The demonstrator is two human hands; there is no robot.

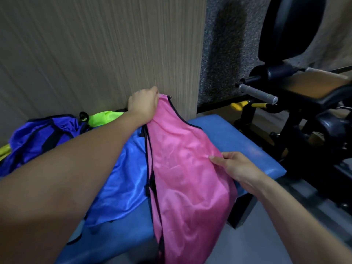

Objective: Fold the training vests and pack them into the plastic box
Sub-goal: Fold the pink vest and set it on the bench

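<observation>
A pink training vest [182,168] with black trim is stretched lengthwise over a blue padded bench [243,141]. My left hand [142,105] grips its shoulder end up by the wall. My right hand [236,168] pinches the vest's right edge near the middle. A light blue vest [122,183] lies flat on the bench under my left forearm. Further left sit a crumpled dark blue vest [40,141] and a neon green vest [102,117]. No plastic box is in view.
A wood-grain wall panel [95,54] stands right behind the bench. Black gym equipment with a grey handle [257,94] and yellow grips [238,106] fills the right side. Grey floor [257,244] shows at lower right.
</observation>
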